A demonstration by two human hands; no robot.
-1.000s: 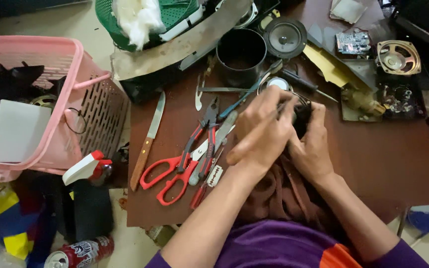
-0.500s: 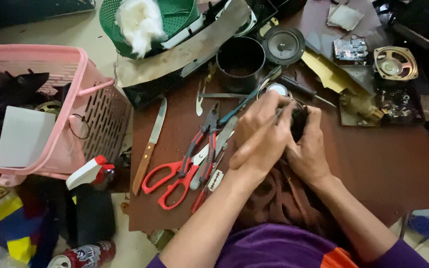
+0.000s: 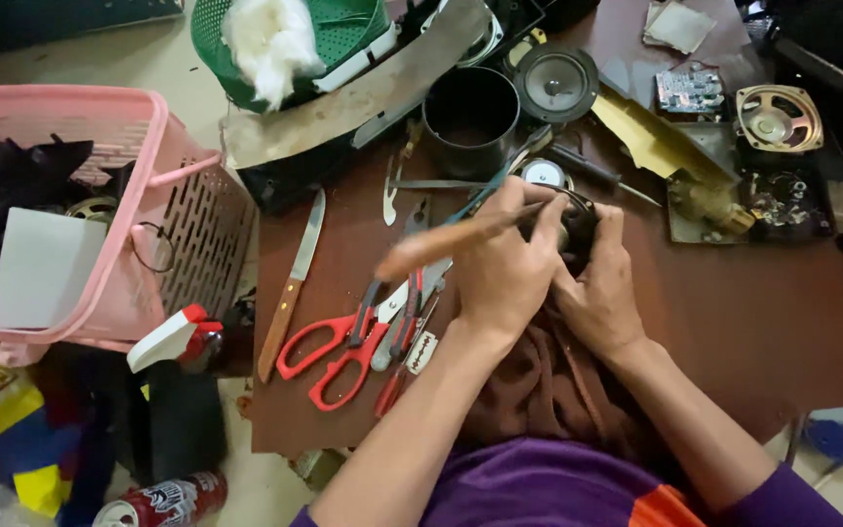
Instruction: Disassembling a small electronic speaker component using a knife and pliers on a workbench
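Broadly, I see the dark brown wooden surface (image 3: 734, 322) filling most of the view, its right edge cut off by the frame. Left of it stands a pink perforated plastic basket (image 3: 197, 210), partly out of frame, with dark contents I cannot make out. At the top, a green plastic mesh basket (image 3: 343, 24) holds a white fluffy wad and is cropped by the upper edge. Just right of it on the surface sits a black cylindrical pot (image 3: 470, 122), beside a round black speaker cone (image 3: 556, 83).

My left hand (image 3: 504, 268) is clenched around a slim tool with a brownish wooden handle (image 3: 431, 249); the handle is blurred and its tip is hidden where both hands meet. My right hand (image 3: 602, 293) grasps a small dark round object (image 3: 578, 220), held just above the surface's middle; my fingers cover most of it, so I cannot tell what it is.

Left of my hands lie red-handled scissors (image 3: 339, 351), touching other overlapping tools, and farther left a knife with a wooden handle (image 3: 290, 288).
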